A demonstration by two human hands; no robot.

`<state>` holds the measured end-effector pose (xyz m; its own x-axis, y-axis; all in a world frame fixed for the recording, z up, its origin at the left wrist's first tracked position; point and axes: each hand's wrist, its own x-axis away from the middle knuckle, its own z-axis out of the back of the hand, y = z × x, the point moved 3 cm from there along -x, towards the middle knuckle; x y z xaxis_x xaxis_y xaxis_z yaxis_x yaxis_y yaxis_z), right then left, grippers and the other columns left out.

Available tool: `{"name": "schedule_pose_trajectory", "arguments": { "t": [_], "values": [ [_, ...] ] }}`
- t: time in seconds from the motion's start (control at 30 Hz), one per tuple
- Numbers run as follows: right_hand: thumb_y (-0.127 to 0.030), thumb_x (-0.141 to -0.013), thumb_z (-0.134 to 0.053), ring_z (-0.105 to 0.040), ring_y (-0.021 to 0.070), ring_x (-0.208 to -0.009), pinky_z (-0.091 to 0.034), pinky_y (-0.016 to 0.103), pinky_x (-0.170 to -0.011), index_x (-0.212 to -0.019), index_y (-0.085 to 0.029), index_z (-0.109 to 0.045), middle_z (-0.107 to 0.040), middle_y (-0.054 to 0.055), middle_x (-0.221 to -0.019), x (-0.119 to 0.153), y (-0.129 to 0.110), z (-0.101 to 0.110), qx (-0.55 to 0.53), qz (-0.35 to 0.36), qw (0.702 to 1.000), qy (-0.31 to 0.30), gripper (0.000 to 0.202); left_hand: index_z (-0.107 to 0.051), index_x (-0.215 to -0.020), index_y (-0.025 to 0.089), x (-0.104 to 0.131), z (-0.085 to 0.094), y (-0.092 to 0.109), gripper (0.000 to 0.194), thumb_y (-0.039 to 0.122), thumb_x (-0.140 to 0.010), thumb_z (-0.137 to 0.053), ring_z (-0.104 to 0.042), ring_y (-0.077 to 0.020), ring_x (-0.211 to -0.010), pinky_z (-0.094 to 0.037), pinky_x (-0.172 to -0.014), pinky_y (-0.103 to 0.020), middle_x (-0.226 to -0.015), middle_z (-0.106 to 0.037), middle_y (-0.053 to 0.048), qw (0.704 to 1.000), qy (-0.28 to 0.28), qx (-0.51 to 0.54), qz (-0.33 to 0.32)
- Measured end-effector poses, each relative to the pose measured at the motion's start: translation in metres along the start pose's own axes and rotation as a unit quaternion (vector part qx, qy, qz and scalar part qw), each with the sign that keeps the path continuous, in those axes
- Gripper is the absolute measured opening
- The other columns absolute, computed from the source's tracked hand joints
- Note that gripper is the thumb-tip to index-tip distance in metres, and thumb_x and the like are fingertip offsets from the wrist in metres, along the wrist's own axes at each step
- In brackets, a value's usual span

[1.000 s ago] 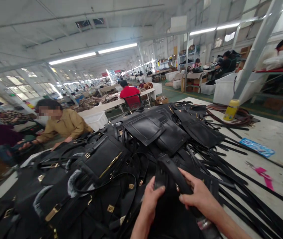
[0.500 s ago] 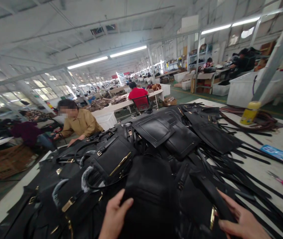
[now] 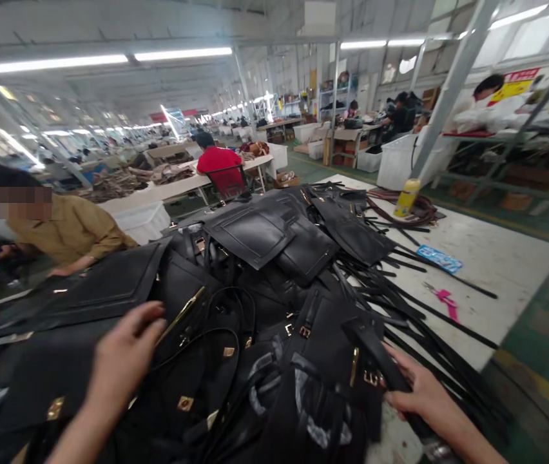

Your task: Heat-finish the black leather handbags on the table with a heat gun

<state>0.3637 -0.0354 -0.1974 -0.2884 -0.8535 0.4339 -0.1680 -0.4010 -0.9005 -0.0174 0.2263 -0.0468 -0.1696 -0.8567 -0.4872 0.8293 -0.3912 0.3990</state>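
Note:
My left hand (image 3: 127, 351) is at the left of the pile, thumb and fingers closed at the right edge of a black leather bag panel (image 3: 105, 277) with stitched borders. The contact itself is partly hidden. At lower right, the fingers of my right hand (image 3: 417, 385) wrap round a thick black leather handle (image 3: 381, 357). Beside it lies a black bag piece (image 3: 325, 345) with gold buckles and a gold zip. Between my hands are more black bag parts, a thin looped strap (image 3: 236, 341) and handles in clear plastic wrap (image 3: 298, 386).
Long black straps (image 3: 429, 322) trail over the white table (image 3: 511, 258). On it are pink-handled snips (image 3: 447, 301), a blue packet (image 3: 439, 258), a yellow bottle (image 3: 406, 198) and coiled brown straps (image 3: 424, 216). A co-worker in a tan jacket (image 3: 81, 225) sits at left; another in red (image 3: 219, 164) sits beyond.
My left hand has moved left, and a black panel now lies there. My right hand still grips the handle. The view has swung right, showing more of the table's right side.

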Motion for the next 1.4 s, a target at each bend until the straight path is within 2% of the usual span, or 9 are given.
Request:
{"name": "schedule_pose_trajectory", "arguments": {
  "t": [0.07, 0.13, 0.27, 0.63, 0.8, 0.97, 1.13, 1.27, 1.4],
  "values": [
    [-0.012, -0.052, -0.052, -0.044, 0.0101, -0.045, -0.041, 0.02, -0.038, -0.131, -0.018, -0.023, -0.054, -0.002, -0.073, -0.002, 0.007, 0.003, 0.02, -0.024, 0.999, -0.021, 0.085, -0.058, -0.095, 0.02, 0.076, -0.077, 0.034, 0.027, 0.035, -0.075, -0.047, -0.06, -0.0195, -0.085, -0.051, -0.074, -0.034, -0.092, -0.064, -0.003, 0.991, -0.099, 0.05, -0.075],
    [-0.007, -0.049, -0.05, -0.042, 0.008, -0.04, -0.04, 0.018, -0.036, -0.131, -0.019, -0.026, -0.051, -0.005, -0.064, -0.003, 0.013, 0.002, 0.045, -0.056, 0.995, -0.068, 0.086, -0.056, -0.1, 0.019, 0.152, -0.136, 0.066, 0.027, 0.027, -0.077, -0.044, -0.058, -0.0194, -0.091, -0.051, -0.075, -0.034, -0.098, -0.062, -0.007, 0.98, -0.116, 0.057, -0.151],
    [-0.001, -0.045, -0.053, -0.038, 0.0042, -0.036, -0.036, 0.012, -0.032, -0.124, -0.023, -0.038, -0.05, -0.008, -0.058, -0.005, 0.021, -0.014, 0.068, -0.084, 0.972, -0.21, 0.084, -0.057, -0.098, 0.019, 0.247, -0.193, 0.095, 0.026, 0.017, -0.074, -0.047, -0.055, -0.0219, -0.096, -0.049, -0.077, -0.039, -0.104, -0.059, -0.011, 0.973, -0.096, 0.03, -0.208],
    [-0.006, -0.048, -0.062, -0.052, 0.0101, -0.038, -0.04, 0.013, -0.032, -0.107, -0.018, -0.054, -0.056, -0.005, -0.051, -0.09, -0.02, -0.105, 0.095, -0.088, 0.935, -0.331, 0.061, -0.058, -0.091, 0.018, 0.263, -0.199, 0.093, 0.027, 0.007, -0.075, -0.04, -0.054, -0.0209, -0.094, -0.046, -0.079, -0.041, -0.097, -0.06, -0.009, 0.975, -0.055, 0.04, -0.213],
    [-0.006, -0.053, -0.058, -0.052, 0.008, -0.039, -0.044, 0.014, -0.036, -0.114, -0.024, -0.047, -0.056, -0.007, -0.058, -0.087, -0.037, -0.091, 0.091, -0.043, 0.95, -0.295, 0.065, -0.059, -0.09, 0.02, 0.264, -0.195, 0.09, 0.028, 0.007, -0.075, -0.04, -0.055, -0.0199, -0.094, -0.044, -0.081, -0.041, -0.096, -0.061, -0.007, 0.978, -0.045, 0.051, -0.195],
    [-0.007, -0.049, -0.062, -0.051, 0.011, -0.038, -0.043, 0.017, -0.032, -0.098, -0.017, -0.057, -0.055, -0.007, -0.049, -0.076, -0.019, -0.094, 0.137, -0.078, 0.919, -0.361, 0.05, -0.058, -0.09, 0.019, 0.261, -0.196, 0.093, 0.027, 0.008, -0.074, -0.04, -0.055, -0.0199, -0.094, -0.044, -0.082, -0.041, -0.096, -0.061, -0.007, 0.977, -0.079, 0.045, -0.195],
    [-0.008, -0.05, -0.061, -0.048, 0.0074, -0.038, -0.041, 0.014, -0.034, -0.101, -0.017, -0.055, -0.054, -0.008, -0.055, -0.087, -0.014, -0.108, 0.117, -0.03, 0.95, -0.288, 0.053, -0.058, -0.09, 0.019, 0.264, -0.203, 0.098, 0.026, 0.007, -0.074, -0.041, -0.054, -0.0199, -0.094, -0.043, -0.084, -0.042, -0.096, -0.06, -0.007, 0.977, -0.102, 0.034, -0.186],
    [-0.007, -0.054, -0.056, -0.046, 0.0054, -0.04, -0.042, 0.014, -0.039, -0.118, -0.021, -0.042, -0.052, -0.009, -0.058, -0.08, -0.024, -0.089, 0.099, 0.015, 0.966, -0.237, 0.067, -0.058, -0.093, 0.02, 0.268, -0.204, 0.099, 0.027, 0.008, -0.075, -0.042, -0.053, -0.0206, -0.096, -0.042, -0.086, -0.043, -0.098, -0.059, -0.007, 0.976, -0.109, 0.037, -0.184],
    [-0.005, -0.05, -0.058, -0.048, 0.0073, -0.038, -0.04, 0.015, -0.034, -0.113, -0.019, -0.048, -0.055, -0.009, -0.057, -0.067, -0.02, -0.071, 0.115, -0.002, 0.956, -0.271, 0.065, -0.058, -0.093, 0.019, 0.269, -0.203, 0.1, 0.027, 0.007, -0.075, -0.042, -0.051, -0.0208, -0.097, -0.041, -0.086, -0.043, -0.1, -0.058, -0.008, 0.976, -0.112, 0.047, -0.179]
  ]
}}
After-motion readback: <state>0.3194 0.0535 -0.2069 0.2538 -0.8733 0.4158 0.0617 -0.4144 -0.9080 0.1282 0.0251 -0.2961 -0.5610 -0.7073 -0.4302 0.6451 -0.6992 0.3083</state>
